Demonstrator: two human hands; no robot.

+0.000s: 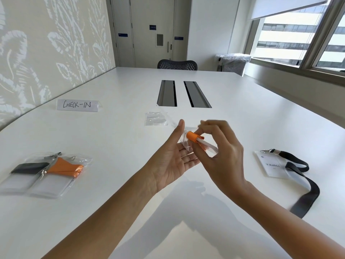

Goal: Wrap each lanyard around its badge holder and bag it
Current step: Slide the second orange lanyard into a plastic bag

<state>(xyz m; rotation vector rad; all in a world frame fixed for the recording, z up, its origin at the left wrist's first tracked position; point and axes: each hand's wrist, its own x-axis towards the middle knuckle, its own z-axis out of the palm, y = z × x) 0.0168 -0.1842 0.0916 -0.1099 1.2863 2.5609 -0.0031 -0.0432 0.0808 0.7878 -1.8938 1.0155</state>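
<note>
Hands: raised close together above the middle of the worktop (pixel 112 143).

Left hand (pixel 172 157): palm up, fingers nearly straight, thumb raised. It cradles a clear bag (pixel 183 142) at its fingertips rather than gripping it. The film is blurred, so whether the bag's mouth is spread cannot be told.

Right hand (pixel 222 154): fingers curled, pinching a badge holder (pixel 207 147) seen edge-on. The holder's orange lanyard (pixel 194 137) is wound round the leading end, which meets the bag.

Step in hand, as judged: sliding the wound bundle into the bag. To do it well:
- Left thumb and fingers should pinch one lip of the bag so the mouth stays wide.
- The wound end should lead, flat and square to the opening.
- The right pinch should sit on the coils until they pass the lip, since loose turns may spring off.
- The bag should be closed only once the whole holder is inside.

Finished, to the left: black bagged bundle (pixel 28 172) and orange bagged bundle (pixel 61 171), flat, side by side and touching.

Pending, to the right: second badge holder (pixel 270 167), flat and unbagged. Its black lanyard (pixel 306 191) is unwound and trails toward the near edge.

Stock, just beyond the hands: spare bags (pixel 155 118), flat, just short of two cable troughs (pixel 167 93).

Further out: check-in sign (pixel 77 105) at far left, and a chair (pixel 177 64) at the far end.
</note>
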